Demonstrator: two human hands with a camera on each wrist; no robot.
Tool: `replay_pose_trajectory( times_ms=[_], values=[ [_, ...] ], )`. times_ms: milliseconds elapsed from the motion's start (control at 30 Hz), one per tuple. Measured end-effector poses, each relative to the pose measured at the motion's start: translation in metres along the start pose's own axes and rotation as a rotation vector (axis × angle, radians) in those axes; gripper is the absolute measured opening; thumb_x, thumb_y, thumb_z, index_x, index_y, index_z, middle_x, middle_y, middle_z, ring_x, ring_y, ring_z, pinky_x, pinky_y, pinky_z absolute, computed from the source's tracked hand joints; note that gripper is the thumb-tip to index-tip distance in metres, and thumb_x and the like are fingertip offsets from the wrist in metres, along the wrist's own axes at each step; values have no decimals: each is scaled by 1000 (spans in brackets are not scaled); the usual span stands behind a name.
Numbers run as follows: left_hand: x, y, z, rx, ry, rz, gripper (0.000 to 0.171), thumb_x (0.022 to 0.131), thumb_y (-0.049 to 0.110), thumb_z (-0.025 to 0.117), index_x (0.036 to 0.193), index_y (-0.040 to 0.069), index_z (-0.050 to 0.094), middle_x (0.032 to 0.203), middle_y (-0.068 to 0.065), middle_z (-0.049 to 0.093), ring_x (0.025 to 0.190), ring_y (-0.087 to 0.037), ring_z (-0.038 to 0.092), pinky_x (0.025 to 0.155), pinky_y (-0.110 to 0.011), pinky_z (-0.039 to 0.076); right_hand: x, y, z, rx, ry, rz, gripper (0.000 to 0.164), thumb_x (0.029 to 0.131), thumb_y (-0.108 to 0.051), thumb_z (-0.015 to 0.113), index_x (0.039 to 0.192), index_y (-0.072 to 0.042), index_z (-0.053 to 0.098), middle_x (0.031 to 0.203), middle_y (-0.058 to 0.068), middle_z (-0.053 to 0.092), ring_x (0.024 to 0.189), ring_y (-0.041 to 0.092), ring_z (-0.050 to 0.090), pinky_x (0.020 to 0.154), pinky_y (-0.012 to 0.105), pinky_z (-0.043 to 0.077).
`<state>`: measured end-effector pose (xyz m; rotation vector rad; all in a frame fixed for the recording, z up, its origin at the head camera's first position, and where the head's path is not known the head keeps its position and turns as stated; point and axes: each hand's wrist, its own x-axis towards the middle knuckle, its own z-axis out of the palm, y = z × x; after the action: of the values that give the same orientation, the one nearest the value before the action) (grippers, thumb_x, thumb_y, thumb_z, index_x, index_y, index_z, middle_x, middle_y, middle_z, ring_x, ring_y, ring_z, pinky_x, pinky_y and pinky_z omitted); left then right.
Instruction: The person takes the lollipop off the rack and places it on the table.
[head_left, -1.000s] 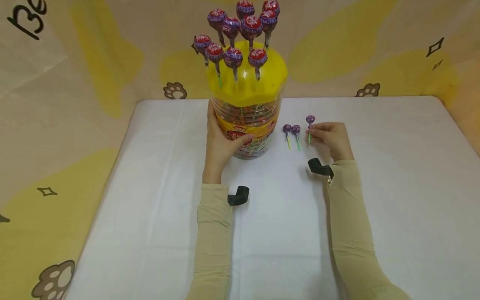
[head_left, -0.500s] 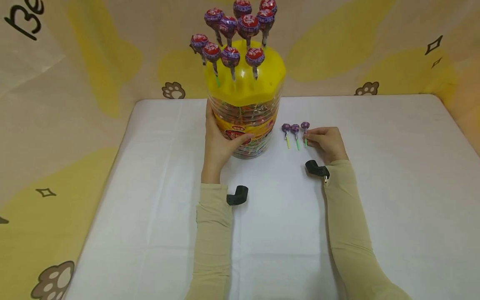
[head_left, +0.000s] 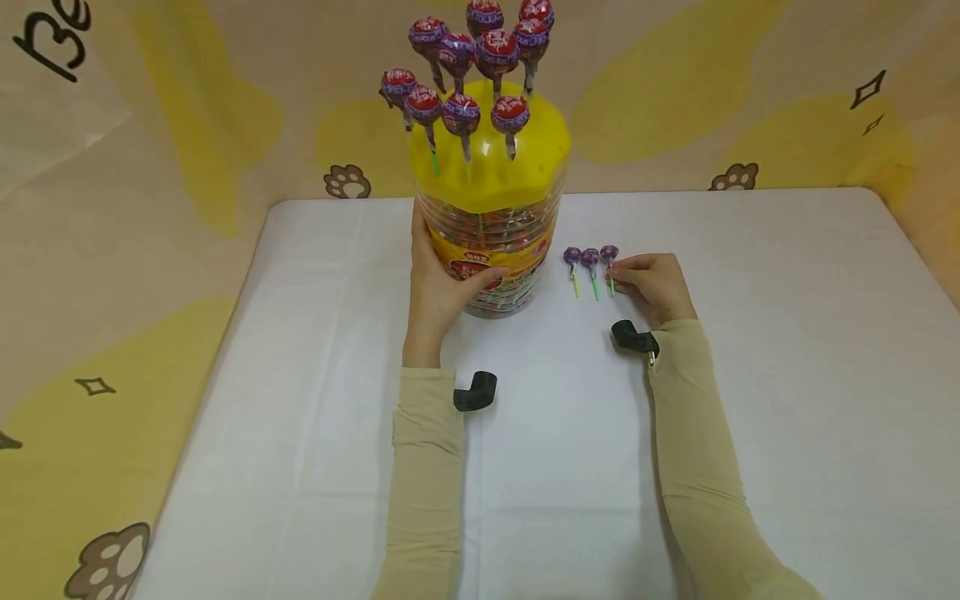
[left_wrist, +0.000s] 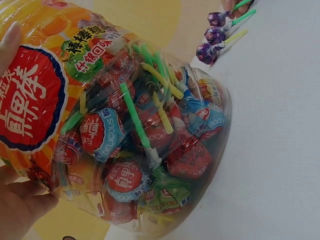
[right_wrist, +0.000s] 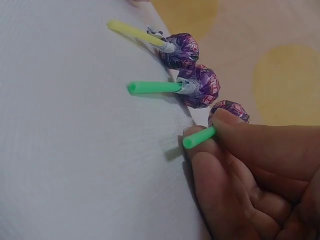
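Observation:
My left hand [head_left: 438, 292] grips a clear plastic jar [head_left: 491, 229] with a yellow domed lid [head_left: 543, 150], its thumb across the front label. Wrapped lollipops show through the jar's wall in the left wrist view. Several purple-and-red lollipops [head_left: 497, 52] stand upright in the lid. My right hand [head_left: 654, 283] pinches the green stick of a purple-wrapped lollipop [right_wrist: 229, 110] between thumb and fingers, just over the table or on it; I cannot tell which. Beside it on the table lie a purple lollipop with a green stick [right_wrist: 199, 86] and one with a yellow stick [right_wrist: 179, 51].
A white-covered table [head_left: 555, 467] spreads under both arms. Patterned cloth [head_left: 660, 92] rises behind it and on the left. Black wrist cameras [head_left: 476, 392] stick out from the sleeves. The lollipop row lies close to the jar's right side.
My right hand has brought its lollipop down and left, level with the two lying ones. It has barely moved over the last half second. The left hand still holds the jar.

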<state>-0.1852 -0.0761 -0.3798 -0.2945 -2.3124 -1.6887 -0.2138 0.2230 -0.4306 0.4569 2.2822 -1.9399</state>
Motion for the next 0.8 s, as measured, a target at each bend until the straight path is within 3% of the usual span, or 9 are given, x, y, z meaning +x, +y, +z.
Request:
replay_pose_trajectory(
  times_ms=[167, 333, 533, 667, 800],
  values=[
    [-1, 1, 0, 3, 0, -6, 113, 73, 28, 82, 152, 22, 0, 151, -3, 21, 136, -14, 26, 114, -31, 21, 0, 0, 0, -52, 4, -17, 20, 84, 0, 69, 100, 12, 67, 77, -2, 65, 64, 5, 63, 63, 17, 55],
    [0, 1, 0, 4, 1, 0, 113, 74, 27, 82, 152, 22, 0, 151, -3, 21, 136, -14, 26, 114, -30, 20, -2, -1, 0, -102, 15, -24, 20, 83, -2, 71, 99, 11, 68, 77, -3, 65, 63, 4, 62, 62, 17, 55],
    [0, 0, 0, 1, -1, 3, 111, 75, 28, 81, 151, 22, 0, 152, -2, 21, 136, -13, 25, 114, -29, 20, -6, -7, 1, -280, 42, -50, 25, 81, -11, 75, 96, 8, 70, 70, -6, 65, 58, 2, 59, 58, 13, 49],
    [0, 0, 0, -2, -4, -12, 111, 76, 27, 80, 151, 22, -1, 152, -2, 20, 137, -14, 24, 114, -30, 19, -7, -9, 0, -403, 52, -73, 29, 80, -17, 77, 97, 6, 71, 67, -6, 66, 66, 5, 58, 68, 18, 46],
    [-1, 0, 0, 1, -2, -17, 110, 76, 28, 80, 151, 23, 0, 151, -2, 21, 136, -14, 25, 114, -30, 20, -9, -10, -1, -484, 73, -90, 31, 79, -21, 78, 96, 5, 71, 76, 2, 70, 87, 19, 56, 86, 34, 43]
  ],
)
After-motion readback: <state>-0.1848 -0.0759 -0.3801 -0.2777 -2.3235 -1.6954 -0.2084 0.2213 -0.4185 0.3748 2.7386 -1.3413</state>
